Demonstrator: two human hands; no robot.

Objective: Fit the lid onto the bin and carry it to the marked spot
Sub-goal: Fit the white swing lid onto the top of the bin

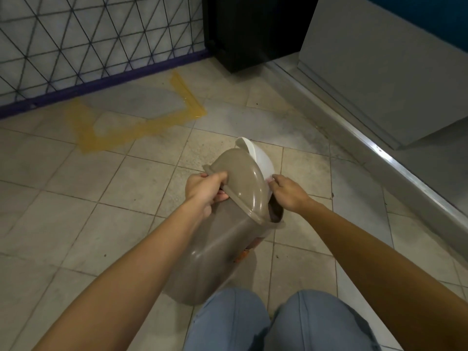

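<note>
A taupe plastic bin (215, 259) stands on the tiled floor just in front of my knees. Its domed taupe lid (240, 183) with a white swing flap (263, 158) sits tilted on the bin's mouth; a gap shows on the right side, where the dark inside is visible. My left hand (205, 192) grips the lid's left rim. My right hand (288, 192) pinches the lid's right edge by the white flap. A square outlined in yellow tape (141, 127) lies on the floor, up and to the left of the bin.
A white panel with a black triangular grid and a purple base strip (101, 82) borders the taped square at the back. A black cabinet (253, 34) stands behind. A metal threshold (379, 158) and grey panel run along the right. My jeans-clad knees (278, 323) are at the bottom.
</note>
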